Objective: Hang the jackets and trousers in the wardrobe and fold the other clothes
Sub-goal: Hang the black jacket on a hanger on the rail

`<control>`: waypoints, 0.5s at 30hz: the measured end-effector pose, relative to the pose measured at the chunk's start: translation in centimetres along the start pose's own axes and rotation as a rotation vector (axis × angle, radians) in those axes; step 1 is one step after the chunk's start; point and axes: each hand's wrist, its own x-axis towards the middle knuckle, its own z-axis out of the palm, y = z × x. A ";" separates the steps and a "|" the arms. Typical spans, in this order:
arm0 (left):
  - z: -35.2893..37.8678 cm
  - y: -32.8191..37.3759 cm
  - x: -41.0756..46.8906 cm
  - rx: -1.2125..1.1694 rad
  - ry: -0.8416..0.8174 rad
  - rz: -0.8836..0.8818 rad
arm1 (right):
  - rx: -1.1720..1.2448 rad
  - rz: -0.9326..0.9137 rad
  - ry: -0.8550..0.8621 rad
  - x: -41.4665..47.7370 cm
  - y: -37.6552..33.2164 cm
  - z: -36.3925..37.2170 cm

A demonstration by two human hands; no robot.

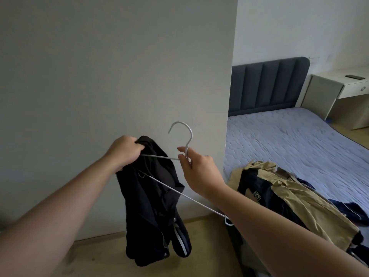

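Head view: the left hand (pixel 124 149) is clenched around the bunched top of a black jacket (pixel 153 206), fingers curled tight into the cloth. The end of one arm of a white hanger (pixel 181 123) runs in under that fist. The jacket hangs down from the hand in a crumpled drop in front of a plain pale panel (pixel 119 66). Its lower end shows a white stripe and a few snaps above the wooden floor (pixel 95 254). The hanger's long bar passes through the cloth and comes out slanting toward the lower right, and its tip shows beside the right forearm.

The right hand (pixel 196 170) pinches the hanger's neck just under the hook, thumb on one side and fingertips on the other. The hook stands upright and is free of any rail.

To the right is a bed (pixel 299 140) with a light blue quilted cover and a dark padded headboard (pixel 267 86). A tan and navy jacket (pixel 295 198) lies spread near the bed's left edge toward its near end, partly behind the right forearm. A dark blue garment (pixel 351 212) with a white stripe lies just beside it on the right, touching it. Past the bed's far right corner stands a white surface (pixel 339 80) with a drawer, and a small dark flat object (pixel 355 77) lies near its back edge.
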 end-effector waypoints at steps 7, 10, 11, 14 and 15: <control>1.6 4.7 -3.7 0.009 -0.078 0.154 | 0.187 0.151 0.084 0.0 0.6 1.6; 2.6 7.1 -5.3 0.056 -0.092 0.256 | 0.282 0.186 0.091 0.3 -0.3 2.4; 2.9 7.7 -5.6 0.070 -0.093 0.276 | 0.342 0.210 0.092 0.5 -0.6 2.5; 2.7 8.6 -6.1 0.024 -0.090 0.282 | 0.484 0.276 0.114 0.4 -0.8 2.0; 2.6 8.6 -6.2 0.009 -0.098 0.279 | 0.514 0.297 0.119 0.4 -0.8 1.8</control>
